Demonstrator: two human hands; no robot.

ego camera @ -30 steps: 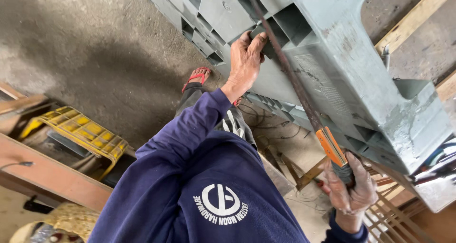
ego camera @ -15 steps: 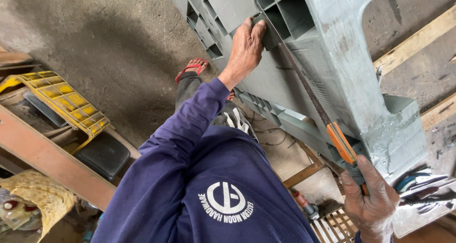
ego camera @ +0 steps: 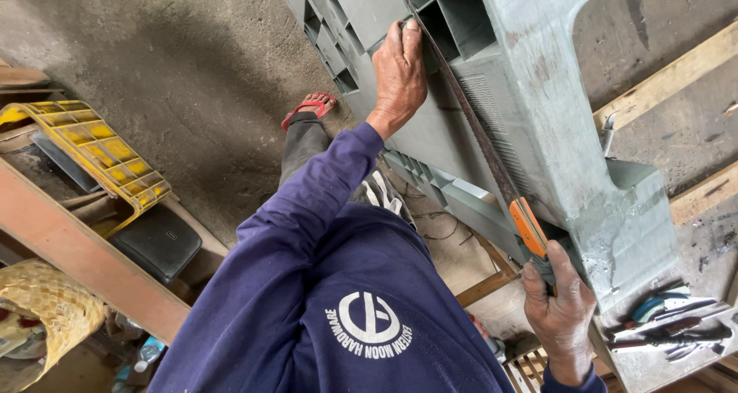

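A large grey plastic pallet (ego camera: 538,124) stands tilted on its edge in front of me. My left hand (ego camera: 400,66) grips one of its ribbed openings near the top. My right hand (ego camera: 561,316) is closed on the black and orange handle of a hand saw (ego camera: 529,228). The saw's long thin blade (ego camera: 469,124) lies along the pallet's face and runs up to my left hand's fingers. My navy long-sleeved shirt fills the lower middle of the view.
My foot in a red sandal (ego camera: 309,107) stands on the concrete floor. A yellow plastic crate (ego camera: 100,151), a black case (ego camera: 157,243), a rusty beam (ego camera: 84,258) and a woven basket (ego camera: 50,312) lie left. Wooden planks (ego camera: 669,78) and loose tools (ego camera: 669,324) are right.
The view has swung, so the pallet and yellow crate sit differently in frame. Both hands keep their grips. The saw handle has shifted slightly along the pallet.
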